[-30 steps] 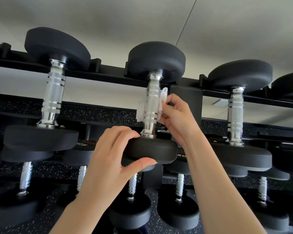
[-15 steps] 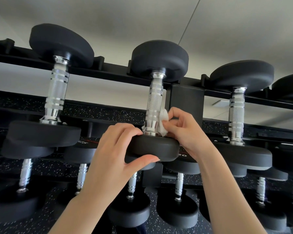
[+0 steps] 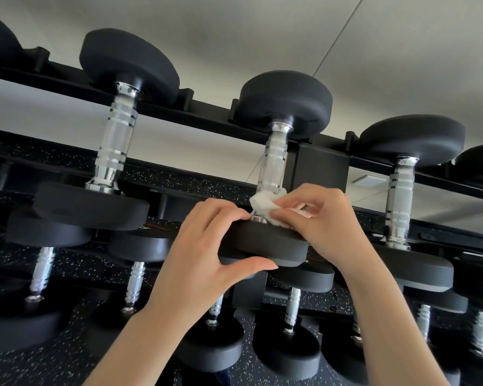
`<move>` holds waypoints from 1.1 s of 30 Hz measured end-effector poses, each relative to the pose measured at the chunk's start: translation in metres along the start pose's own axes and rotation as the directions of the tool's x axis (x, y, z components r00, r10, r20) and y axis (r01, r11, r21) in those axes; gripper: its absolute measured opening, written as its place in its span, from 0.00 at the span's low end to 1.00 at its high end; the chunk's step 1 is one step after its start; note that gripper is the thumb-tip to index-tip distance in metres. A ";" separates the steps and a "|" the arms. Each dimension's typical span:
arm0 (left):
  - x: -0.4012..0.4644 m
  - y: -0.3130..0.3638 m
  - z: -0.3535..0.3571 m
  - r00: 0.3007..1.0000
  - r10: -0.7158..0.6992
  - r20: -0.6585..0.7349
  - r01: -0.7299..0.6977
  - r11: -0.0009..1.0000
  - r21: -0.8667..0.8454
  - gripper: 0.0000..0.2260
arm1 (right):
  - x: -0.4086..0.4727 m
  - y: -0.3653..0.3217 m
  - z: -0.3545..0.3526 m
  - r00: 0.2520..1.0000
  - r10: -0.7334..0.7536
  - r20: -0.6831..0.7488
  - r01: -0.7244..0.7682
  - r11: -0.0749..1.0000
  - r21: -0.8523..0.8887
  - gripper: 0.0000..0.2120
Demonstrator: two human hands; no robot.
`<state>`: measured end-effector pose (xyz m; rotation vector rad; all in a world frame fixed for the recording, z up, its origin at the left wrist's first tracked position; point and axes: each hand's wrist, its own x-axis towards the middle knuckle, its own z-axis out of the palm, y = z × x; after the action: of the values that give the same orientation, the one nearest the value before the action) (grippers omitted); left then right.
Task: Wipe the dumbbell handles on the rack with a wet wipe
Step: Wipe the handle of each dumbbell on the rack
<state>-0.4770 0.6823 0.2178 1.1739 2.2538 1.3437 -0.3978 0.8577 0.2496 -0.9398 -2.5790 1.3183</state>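
Head view, left hand: my left hand (image 3: 204, 254) clamps the near black rubber head (image 3: 262, 246) of the middle chrome-handled dumbbell on the black steel rack (image 3: 322, 162).
Head view, right hand: my right hand (image 3: 322, 218) pinches the crumpled white wet wipe (image 3: 265, 203).
Head view, wipe: bunched against the knurled chrome handle (image 3: 272, 165), at its lower end.

Dumbbell heads (image 3: 286, 100) matte black; handles (image 3: 272, 162) chrome, knurled bands. Wipe (image 3: 265, 203) white. Rack (image 3: 322, 167) black. Floor (image 3: 20, 366) black, white-speckled.
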 end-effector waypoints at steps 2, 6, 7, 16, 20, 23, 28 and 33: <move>-0.001 -0.001 -0.002 1.000 -0.010 0.002 0.010 1.000 -0.009 0.24 | 0.004 -0.006 0.003 0.999 -0.036 0.021 0.037 0.998 -0.053 0.04; -0.001 -0.001 -0.003 1.000 -0.012 -0.008 0.012 1.000 -0.017 0.22 | 0.013 -0.016 0.006 0.989 -0.111 0.101 0.129 0.973 -0.190 0.03; -0.001 -0.001 -0.004 1.000 -0.012 -0.011 0.012 1.000 -0.021 0.22 | 0.015 -0.019 0.007 0.985 -0.119 0.123 0.145 0.962 -0.230 0.03; -0.004 -0.009 -0.002 0.996 -0.071 -0.056 0.067 0.996 -0.066 0.24 | 0.026 -0.044 0.012 0.964 -0.010 0.267 0.208 0.655 -0.726 0.11; -0.003 -0.013 -0.001 0.996 -0.073 -0.056 0.069 0.995 -0.071 0.24 | 0.025 -0.047 0.009 0.951 0.079 0.300 0.149 0.732 -0.665 0.08; -0.002 -0.014 -0.001 0.996 -0.081 -0.046 0.077 0.994 -0.084 0.25 | 0.026 -0.050 0.011 0.950 0.106 0.293 0.122 0.738 -0.663 0.06; -0.001 -0.015 -0.001 0.996 -0.079 -0.030 0.075 0.992 -0.104 0.27 | 0.030 -0.054 0.022 0.977 0.008 0.213 0.158 0.643 -0.749 0.09; 0.000 -0.016 -0.002 0.997 -0.070 -0.028 0.067 0.994 -0.081 0.27 | 0.040 -0.055 0.028 0.982 -0.092 0.165 0.189 0.517 -0.835 0.11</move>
<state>-0.4864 0.6774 0.2056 1.0465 2.2184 1.4207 -0.4667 0.8366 0.2670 -0.6835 -3.3005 -0.0769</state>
